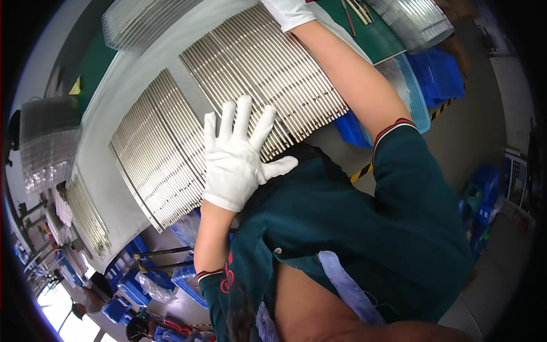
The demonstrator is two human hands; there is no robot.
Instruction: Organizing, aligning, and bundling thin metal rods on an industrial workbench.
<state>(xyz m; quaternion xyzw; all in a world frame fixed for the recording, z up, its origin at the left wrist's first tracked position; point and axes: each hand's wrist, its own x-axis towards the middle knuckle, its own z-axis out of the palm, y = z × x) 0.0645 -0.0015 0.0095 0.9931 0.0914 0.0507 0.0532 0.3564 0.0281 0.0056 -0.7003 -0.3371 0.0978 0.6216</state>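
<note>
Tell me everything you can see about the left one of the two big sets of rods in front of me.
The left set of rods is a row of slim, straight, shiny silver pieces that look like metal, laid flat side by side on the white cover. Small dark marks show near their lower ends. A gap parts them from the right set toward the top. The left hand hides the lower right corner; whether it touches them is unclear.
</note>
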